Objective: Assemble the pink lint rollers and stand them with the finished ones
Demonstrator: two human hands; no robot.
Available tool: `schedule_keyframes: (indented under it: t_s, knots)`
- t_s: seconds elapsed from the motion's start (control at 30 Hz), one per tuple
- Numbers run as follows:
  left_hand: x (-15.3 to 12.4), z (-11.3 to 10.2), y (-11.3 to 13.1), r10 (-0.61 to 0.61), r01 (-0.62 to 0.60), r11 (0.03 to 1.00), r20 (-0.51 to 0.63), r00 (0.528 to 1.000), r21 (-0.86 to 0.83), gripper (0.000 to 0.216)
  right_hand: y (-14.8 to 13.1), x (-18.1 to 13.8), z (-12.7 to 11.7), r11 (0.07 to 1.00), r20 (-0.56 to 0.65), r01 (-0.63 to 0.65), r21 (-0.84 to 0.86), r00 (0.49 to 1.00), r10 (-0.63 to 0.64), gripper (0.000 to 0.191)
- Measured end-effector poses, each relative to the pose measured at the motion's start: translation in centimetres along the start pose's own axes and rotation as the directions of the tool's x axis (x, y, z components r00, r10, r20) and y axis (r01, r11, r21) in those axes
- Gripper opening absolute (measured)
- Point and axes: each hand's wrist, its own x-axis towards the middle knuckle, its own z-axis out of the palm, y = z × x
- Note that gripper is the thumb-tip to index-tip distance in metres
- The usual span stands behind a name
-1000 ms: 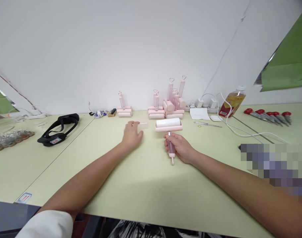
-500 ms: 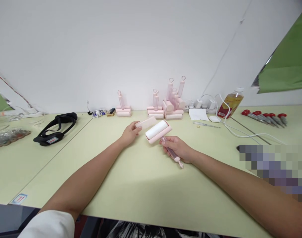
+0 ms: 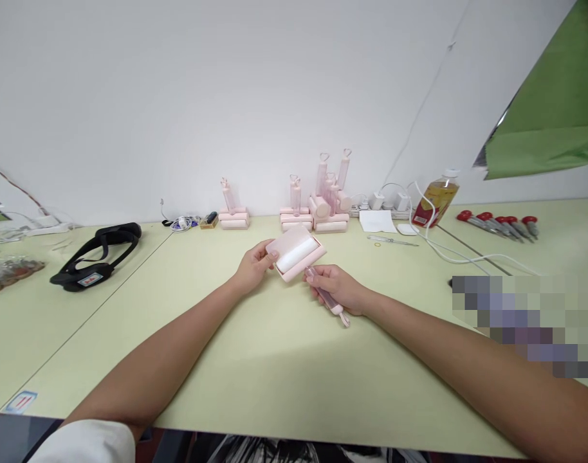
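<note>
A pink lint roller (image 3: 298, 256) with a white roll is held above the table at the middle of the view. My right hand (image 3: 336, 288) is closed around its clear pink handle, whose looped end points toward me. My left hand (image 3: 256, 265) pinches a pale pink translucent cover (image 3: 285, 243) at its left edge, thumb on top. The cover lies along the far side of the white roll, partly over it. Whether the two are joined cannot be seen.
Several similar lint rollers (image 3: 331, 222) stand by the wall, and another (image 3: 234, 218) stands left of them. A bottle (image 3: 436, 198), white cables, red-capped tools (image 3: 497, 225) and a folded white paper (image 3: 377, 221) are at right. A black head strap (image 3: 98, 257) lies at left.
The cover in my left hand has come against the white roll; before, a gap lay between them. The lint roller stays in my right hand. The whole view has shifted slightly.
</note>
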Motion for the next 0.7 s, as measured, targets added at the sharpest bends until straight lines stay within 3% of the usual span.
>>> schedule_keyframes:
  t_s: [0.33, 0.43, 0.5, 0.6, 0.67, 0.7]
  knots:
    - [-1.0, 0.6, 2.0, 0.019, -0.036, 0.998, 0.289, 0.957, 0.054, 0.047, 0.6, 0.0, -0.3, 0.997, 0.028, 0.061, 0.037, 0.998, -0.062, 0.036]
    - [-1.0, 0.6, 1.8, 0.033, -0.077, 0.989, 0.315, 0.949, 0.128, 0.048, 0.3, -0.2, -0.2, 0.997, 0.017, 0.051, 0.050, 0.999, -0.052, 0.035]
    - [-1.0, 0.5, 1.3, 0.036, -0.102, 0.968, 0.271, 0.962, 0.230, 0.051, 0.1, -0.1, -0.1, 0.997, -0.014, 0.020, 0.070, 1.000, -0.019, 0.034]
    - [-1.2, 0.8, 1.0, 0.123, -0.170, 0.863, 0.129, 0.984, 0.475, 0.063, -0.1, 0.1, -0.2, 0.992, -0.053, -0.007, 0.130, 0.998, 0.014, 0.031]
    - [-1.7, 1.5, 1.7, 0.278, -0.295, 0.704, 0.131, 0.952, 0.646, 0.068, -0.1, 0.2, -0.3, 0.982, -0.050, 0.001, 0.191, 0.999, 0.009, 0.029]
    - [-2.0, 2.0, 2.3, 0.351, -0.376, 0.603, 0.188, 0.917, 0.703, 0.065, -0.1, 0.3, -0.4, 0.975, -0.043, 0.006, 0.224, 0.999, 0.004, 0.028]
